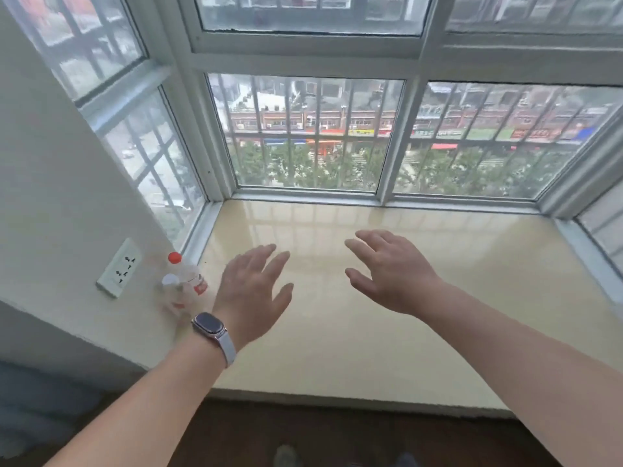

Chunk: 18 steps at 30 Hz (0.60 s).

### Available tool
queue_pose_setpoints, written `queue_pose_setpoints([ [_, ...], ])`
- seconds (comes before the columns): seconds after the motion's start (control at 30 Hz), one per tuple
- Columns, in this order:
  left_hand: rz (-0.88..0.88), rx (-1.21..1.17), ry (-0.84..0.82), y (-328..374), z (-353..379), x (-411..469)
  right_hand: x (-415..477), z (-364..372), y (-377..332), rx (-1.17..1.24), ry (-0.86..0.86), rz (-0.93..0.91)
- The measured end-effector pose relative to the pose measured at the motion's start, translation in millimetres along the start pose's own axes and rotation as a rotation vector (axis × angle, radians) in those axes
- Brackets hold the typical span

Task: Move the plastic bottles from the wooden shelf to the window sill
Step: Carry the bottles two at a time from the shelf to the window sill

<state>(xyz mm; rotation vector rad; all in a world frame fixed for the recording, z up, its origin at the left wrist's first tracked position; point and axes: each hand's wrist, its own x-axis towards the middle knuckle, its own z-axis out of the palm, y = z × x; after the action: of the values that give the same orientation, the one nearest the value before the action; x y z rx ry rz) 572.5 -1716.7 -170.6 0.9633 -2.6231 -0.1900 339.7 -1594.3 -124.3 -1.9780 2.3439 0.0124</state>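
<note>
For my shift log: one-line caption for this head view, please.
Left hand and right hand hover open over the window sill; a red-capped plastic bottle sits at its left end.

The glossy cream stone window sill (438,332) offers broad bare surface across its middle and right. At its left end a red-capped clear plastic bottle (188,274) and a white-capped clear plastic bottle (172,294) stand against the white wall (50,163). The white-framed window (303,136) closes off the back and both sides.
</note>
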Motion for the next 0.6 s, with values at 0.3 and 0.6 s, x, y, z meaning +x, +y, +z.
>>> queue_pose_setpoints([
  [0.3, 0.293, -0.059, -0.085, 176.8, 46.1, 81.3, -121.0, -12.3, 150.4, 0.073, 0.06, 0.276],
  [0.6, 0.64, -0.056, -0.178, 375.1, 87.7, 139.0, -268.6, -18.1, 273.9, 0.094, 0.117, 0.587],
])
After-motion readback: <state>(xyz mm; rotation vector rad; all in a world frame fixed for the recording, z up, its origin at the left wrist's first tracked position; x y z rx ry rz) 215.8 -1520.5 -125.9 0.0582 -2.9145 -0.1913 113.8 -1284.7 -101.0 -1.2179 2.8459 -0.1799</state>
